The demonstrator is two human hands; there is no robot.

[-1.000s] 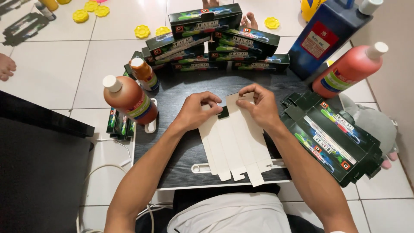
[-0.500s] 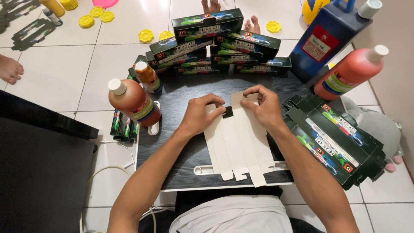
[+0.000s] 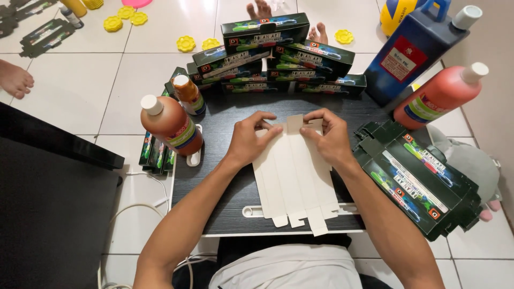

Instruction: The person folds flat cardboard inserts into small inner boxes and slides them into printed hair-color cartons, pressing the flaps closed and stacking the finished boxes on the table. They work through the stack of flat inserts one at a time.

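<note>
Both hands, left (image 3: 247, 140) and right (image 3: 327, 137), pinch the top edge of a flat carton (image 3: 293, 176) (white side up) at frame centre; bare tabletop (image 3: 214, 198) lower left.

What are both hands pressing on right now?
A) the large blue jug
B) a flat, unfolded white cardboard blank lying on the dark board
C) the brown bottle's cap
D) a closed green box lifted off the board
B: the left hand and right hand rest their fingers on the top edge of the flat white cardboard blank, which lies spread on the dark board.
</note>
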